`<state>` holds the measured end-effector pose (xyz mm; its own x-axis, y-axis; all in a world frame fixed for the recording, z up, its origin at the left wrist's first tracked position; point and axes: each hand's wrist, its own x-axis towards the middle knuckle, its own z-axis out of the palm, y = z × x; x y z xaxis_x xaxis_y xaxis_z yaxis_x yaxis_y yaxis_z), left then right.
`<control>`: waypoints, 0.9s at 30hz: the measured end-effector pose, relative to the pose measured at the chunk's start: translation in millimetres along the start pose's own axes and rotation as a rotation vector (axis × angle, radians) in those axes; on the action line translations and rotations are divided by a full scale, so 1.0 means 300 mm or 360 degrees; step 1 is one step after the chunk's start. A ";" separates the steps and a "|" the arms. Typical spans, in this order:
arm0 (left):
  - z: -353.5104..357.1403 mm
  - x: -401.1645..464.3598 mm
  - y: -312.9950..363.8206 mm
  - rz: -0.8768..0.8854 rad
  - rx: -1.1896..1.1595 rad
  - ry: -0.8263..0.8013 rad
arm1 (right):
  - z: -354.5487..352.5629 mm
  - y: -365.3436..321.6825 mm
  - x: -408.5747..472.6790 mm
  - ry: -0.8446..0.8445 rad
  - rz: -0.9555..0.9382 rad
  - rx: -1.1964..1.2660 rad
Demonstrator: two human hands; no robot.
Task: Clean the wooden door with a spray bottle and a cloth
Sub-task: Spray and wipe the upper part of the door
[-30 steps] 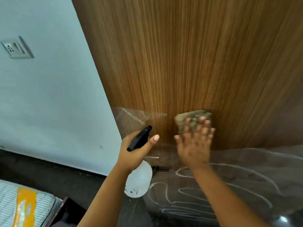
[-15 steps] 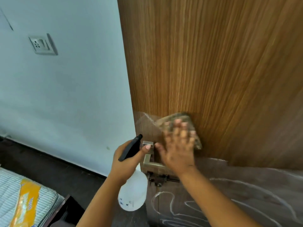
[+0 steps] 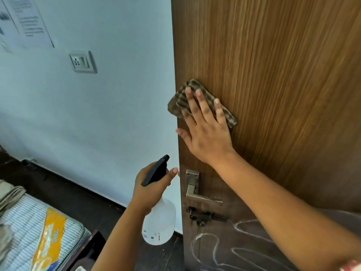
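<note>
Wall: pale blue painted wall (image 3: 117,118), left of the door edge.
Socket: white switch-and-socket plate (image 3: 83,62) on the wall, upper left.
Paper: printed sheet (image 3: 29,22) stuck to the wall at the top left corner; text too blurred to read.
Skirting/floor: dark floor (image 3: 64,190) below the wall.
Bed: striped grey-and-white mattress (image 3: 23,227) at lower left, with a yellow-orange printed packet (image 3: 48,237) lying on it.
Door: brown wood-grain door (image 3: 273,75) fills the right side; its lower part is darker and carries white chalk-like scribbles (image 3: 224,249).
Hardware: brushed steel lever handle (image 3: 195,192) near the door edge, with a small dark latch (image 3: 205,217) just below it.
Cloth: brown ribbed folded cloth (image 3: 181,102) flat on the door above the handle; its left corner overhangs the door edge.
Right hand: right hand (image 3: 205,130) spread wide, fingers straight, pressing the cloth against the wood; thumb out toward the door edge.
Left hand: left hand (image 3: 154,184) curled round the neck of the translucent white spray bottle with black trigger head (image 3: 159,220), held upright just beside the door edge, level with the handle; nozzle tilts up toward the door.
</note>
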<state>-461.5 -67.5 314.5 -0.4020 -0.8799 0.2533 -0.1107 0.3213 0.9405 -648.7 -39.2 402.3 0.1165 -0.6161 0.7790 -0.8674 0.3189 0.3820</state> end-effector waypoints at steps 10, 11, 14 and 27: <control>0.015 -0.024 0.032 0.0041 -0.0217 -0.0104 | 0.130 -0.180 -0.295 -0.0652 -0.0696 -0.0089; 0.022 -0.031 0.041 0.0032 -0.0255 -0.0117 | 0.140 -0.191 -0.307 -0.0682 -0.0700 -0.0091; 0.044 -0.037 0.058 0.0021 -0.0264 -0.0151 | 0.139 -0.153 -0.295 -0.0681 -0.0799 -0.0099; 0.055 -0.033 0.034 0.0066 -0.0095 -0.0106 | 0.109 0.343 -0.784 -0.0505 -0.0566 -0.0281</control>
<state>-473.8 -49.9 317.7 -0.4648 -0.8405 0.2784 -0.0393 0.3337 0.9419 -781.2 114.9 242.0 0.2131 -0.8884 0.4065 -0.7025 0.1498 0.6957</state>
